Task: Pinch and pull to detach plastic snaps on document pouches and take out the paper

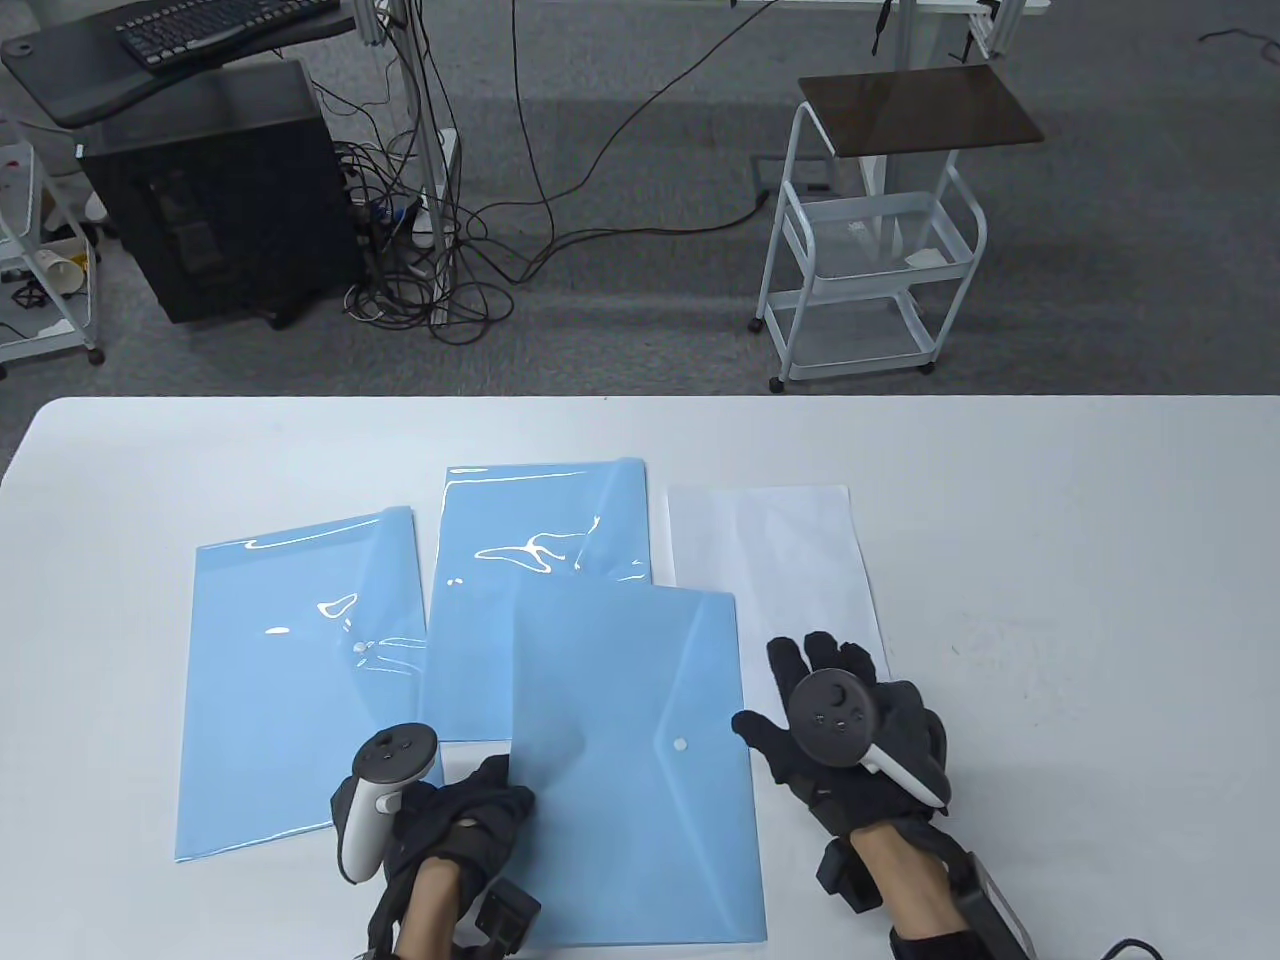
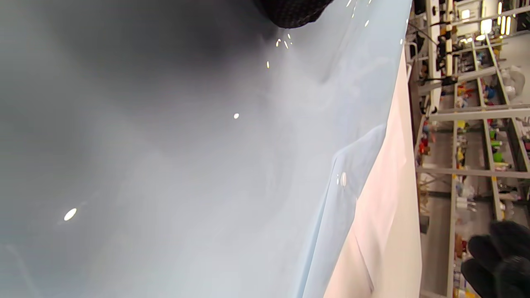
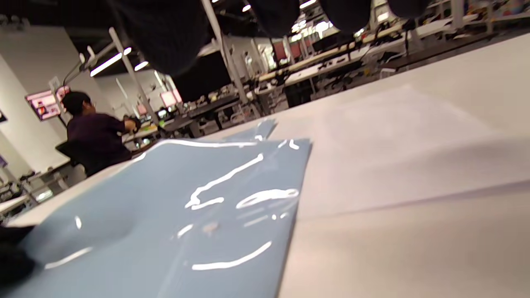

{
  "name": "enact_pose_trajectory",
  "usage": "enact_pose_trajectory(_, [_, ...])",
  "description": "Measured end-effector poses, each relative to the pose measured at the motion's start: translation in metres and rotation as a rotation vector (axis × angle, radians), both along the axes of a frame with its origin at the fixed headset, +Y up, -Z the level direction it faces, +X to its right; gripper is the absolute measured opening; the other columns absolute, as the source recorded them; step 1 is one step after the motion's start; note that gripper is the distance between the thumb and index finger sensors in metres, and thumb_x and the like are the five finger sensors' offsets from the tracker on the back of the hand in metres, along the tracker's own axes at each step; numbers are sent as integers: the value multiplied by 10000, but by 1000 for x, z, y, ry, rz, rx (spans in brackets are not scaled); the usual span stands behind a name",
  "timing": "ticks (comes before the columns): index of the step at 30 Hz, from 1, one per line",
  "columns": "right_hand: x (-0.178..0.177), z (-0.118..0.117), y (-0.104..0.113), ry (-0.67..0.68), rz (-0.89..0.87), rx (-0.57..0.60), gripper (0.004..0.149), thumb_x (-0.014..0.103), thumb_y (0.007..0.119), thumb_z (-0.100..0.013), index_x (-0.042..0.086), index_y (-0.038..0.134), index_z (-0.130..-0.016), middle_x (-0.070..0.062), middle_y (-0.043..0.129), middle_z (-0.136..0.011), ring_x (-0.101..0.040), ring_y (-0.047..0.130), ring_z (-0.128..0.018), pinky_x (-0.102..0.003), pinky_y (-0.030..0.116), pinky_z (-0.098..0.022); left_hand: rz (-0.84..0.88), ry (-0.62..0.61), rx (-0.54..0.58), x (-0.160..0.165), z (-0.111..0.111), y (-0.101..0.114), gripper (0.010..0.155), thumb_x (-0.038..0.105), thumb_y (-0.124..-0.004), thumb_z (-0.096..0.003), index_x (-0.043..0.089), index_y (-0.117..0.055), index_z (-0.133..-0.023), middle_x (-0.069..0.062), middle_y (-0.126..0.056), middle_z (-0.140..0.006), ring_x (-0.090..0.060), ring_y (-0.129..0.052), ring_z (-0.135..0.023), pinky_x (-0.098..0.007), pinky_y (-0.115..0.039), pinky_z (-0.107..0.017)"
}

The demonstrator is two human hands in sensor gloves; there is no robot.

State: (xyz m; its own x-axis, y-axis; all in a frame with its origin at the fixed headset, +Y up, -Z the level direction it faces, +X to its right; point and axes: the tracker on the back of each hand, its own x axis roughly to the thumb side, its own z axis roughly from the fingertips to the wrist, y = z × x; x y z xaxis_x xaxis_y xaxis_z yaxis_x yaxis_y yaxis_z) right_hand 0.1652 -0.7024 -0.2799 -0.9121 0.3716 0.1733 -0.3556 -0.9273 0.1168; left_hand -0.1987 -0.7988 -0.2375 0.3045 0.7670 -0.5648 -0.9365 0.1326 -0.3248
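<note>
Three light-blue document pouches lie on the white table (image 1: 1050, 560). The front pouch (image 1: 640, 760) has its flap closed by a white snap (image 1: 680, 745). My left hand (image 1: 490, 800) grips this pouch's left edge, fingers curled; up close the pouch (image 2: 207, 165) fills the left wrist view, with its snap (image 2: 343, 179) at the flap tip. My right hand (image 1: 790, 690) hovers with spread fingers just right of the pouch, over the near end of a white paper sheet (image 1: 770, 570). The left pouch (image 1: 300, 680) and the back pouch (image 1: 540, 560) lie with flaps open.
Beyond the table's far edge stand a white wire cart (image 1: 870, 260), a black computer tower (image 1: 220, 190) and tangled cables (image 1: 450, 270). A person (image 3: 95, 136) sits far off in the right wrist view.
</note>
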Motion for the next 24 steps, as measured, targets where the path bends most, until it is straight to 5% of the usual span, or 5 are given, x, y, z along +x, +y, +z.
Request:
enact_pose_trajectory(11, [60,-3,-26,-171,-102,26,851,639,700,-536,142,439,-1176,-369,333,-1234,-729,350,-1000,-900,398,-564,57,7,50,-1,0,9,488,175,-653,-560,119,-557,-1035,-107,-837,-910,-326,-965,-646,-442,-857,-484])
enact_pose_trajectory(17, [71,-2,-28,-213,-128,43,838,639,699,-537,139,467,-1169,-367,359,-1231,-720,372,-1002,-896,410,-566,98,41,137,-15,-5,35,481,175,-662,-558,115,-575,-1027,-107,-852,-889,-327,-968,-619,-441,-856,-469])
enact_pose_trajectory(24, [74,-3,-34,-233,-108,28,841,633,695,-540,140,446,-1175,-366,347,-1233,-718,360,-1006,-898,403,-568,-183,204,272,-52,-25,72,449,234,-693,-567,134,-626,-999,-51,-898,-831,-276,-993,-566,-415,-869,-439])
